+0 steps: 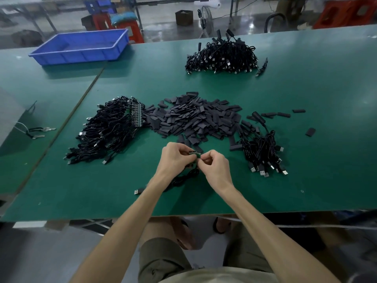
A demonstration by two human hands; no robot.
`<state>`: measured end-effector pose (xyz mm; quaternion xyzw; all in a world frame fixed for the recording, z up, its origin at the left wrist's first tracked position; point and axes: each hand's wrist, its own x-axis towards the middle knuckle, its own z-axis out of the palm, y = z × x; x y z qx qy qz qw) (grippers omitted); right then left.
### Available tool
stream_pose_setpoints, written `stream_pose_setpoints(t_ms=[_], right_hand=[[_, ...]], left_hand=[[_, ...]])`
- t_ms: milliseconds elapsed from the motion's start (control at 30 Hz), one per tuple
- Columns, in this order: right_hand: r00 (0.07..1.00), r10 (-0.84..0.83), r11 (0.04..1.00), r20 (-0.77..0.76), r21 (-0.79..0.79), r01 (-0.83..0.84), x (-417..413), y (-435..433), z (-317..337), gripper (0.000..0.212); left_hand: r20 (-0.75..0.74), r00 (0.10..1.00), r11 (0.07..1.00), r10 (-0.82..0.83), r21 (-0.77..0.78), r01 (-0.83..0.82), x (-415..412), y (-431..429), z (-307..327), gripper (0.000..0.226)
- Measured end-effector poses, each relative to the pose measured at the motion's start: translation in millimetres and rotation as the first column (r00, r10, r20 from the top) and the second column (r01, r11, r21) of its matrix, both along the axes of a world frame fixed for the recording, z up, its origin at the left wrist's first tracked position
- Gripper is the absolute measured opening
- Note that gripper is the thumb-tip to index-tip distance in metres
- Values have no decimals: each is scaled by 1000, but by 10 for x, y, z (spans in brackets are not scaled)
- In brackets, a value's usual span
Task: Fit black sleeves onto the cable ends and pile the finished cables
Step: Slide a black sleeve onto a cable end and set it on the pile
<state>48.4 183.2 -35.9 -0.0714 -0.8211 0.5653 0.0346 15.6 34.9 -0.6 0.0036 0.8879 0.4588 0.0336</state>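
My left hand (177, 158) and my right hand (214, 164) meet above the green table (306, 88), both pinching a small green circuit strip (195, 152) at one cable end. That black cable (181, 178) trails down toward me, its USB plug (139, 191) lying on the table. A heap of flat black sleeves (195, 119) lies just beyond my hands. Unsleeved cables with circuit strips are piled at the left (110, 129). A small cable pile (263, 152) lies at the right, and a bigger pile (222, 58) sits farther back.
A blue plastic bin (81, 46) stands at the table's back left. Pliers or cutters (40, 131) lie on the neighbouring table at the left. A few stray sleeves (310, 132) are scattered to the right. Stools, a fan and boxes stand on the floor beyond.
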Motion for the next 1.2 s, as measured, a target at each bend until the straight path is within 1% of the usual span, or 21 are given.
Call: stream_pose_setpoints(t_ms=[100,167,300,367,433,467,533,633,733,833,900,1000,1033,1067,1100,1133,1167,1200], right_hand=[[999,-34,998,-21,-45,33,18,-45,-30,11],[999,-31,997,-23,-68,30,-2,-19,-30,8],[999,-31,985,-18,-172,28,-55,142,-33,9],[998,-51,977,-42,-209,41,-73,232,-37,4],[995,-76,967,-63,-247,59,-107,298,-37,3],[994,-86,962,-68,-265,66,-125,318,-36,4],[994,-90,951,-65,-302,67,-149,332,-42,6],[996,-69,940,-53,-337,47,-137,316,-78,6],[997,-51,953,-62,-301,30,-124,314,-106,6],[997,-42,962,-69,-274,22,-113,310,-110,7],[997,-35,966,-75,-260,14,-106,298,-114,7],[996,-20,970,-82,-243,0,-109,295,-118,7],[996,-13,972,-88,-234,-8,-111,295,-122,7],[995,-7,975,-95,-221,-15,-111,294,-127,8],[995,-3,978,-102,-209,-19,-111,291,-130,8],[994,2,980,-108,-197,-23,-110,288,-132,8],[994,8,982,-114,-187,-29,-109,285,-133,9],[993,16,983,-119,-179,-37,-107,284,-134,9]], left_hand=[[-56,998,999,0,-54,-3,-15,-2,-22,9],[-65,998,996,4,-92,-10,-45,-61,-34,10],[-92,994,976,65,-204,-83,-128,-286,-57,16],[-122,990,937,65,-335,-103,-147,-374,-78,23],[-214,977,852,21,-507,-129,-152,-412,-109,30],[-271,962,812,-17,-565,-145,-148,-403,-118,32],[-336,937,788,-95,-601,-136,-160,-334,-121,33],[-314,931,772,-187,-632,-58,-254,-183,-123,35],[-226,943,729,-246,-684,26,-386,-85,-141,39],[-167,952,702,-258,-710,66,-473,-37,-174,38],[-174,956,726,-238,-686,56,-497,-31,-182,37],[-254,943,786,-213,-619,11,-477,-40,-186,30],[-281,939,820,-196,-573,-1,-453,-44,-188,26],[-294,942,872,-161,-489,-3,-426,-45,-189,21],[-271,957,935,-106,-355,3,-391,-43,-175,19],[-208,977,984,-48,-176,11,-360,-41,-149,17],[-123,992,1000,-19,14,21,-326,-43,-118,16],[-49,998,982,-38,181,46,-289,-46,-90,17]])
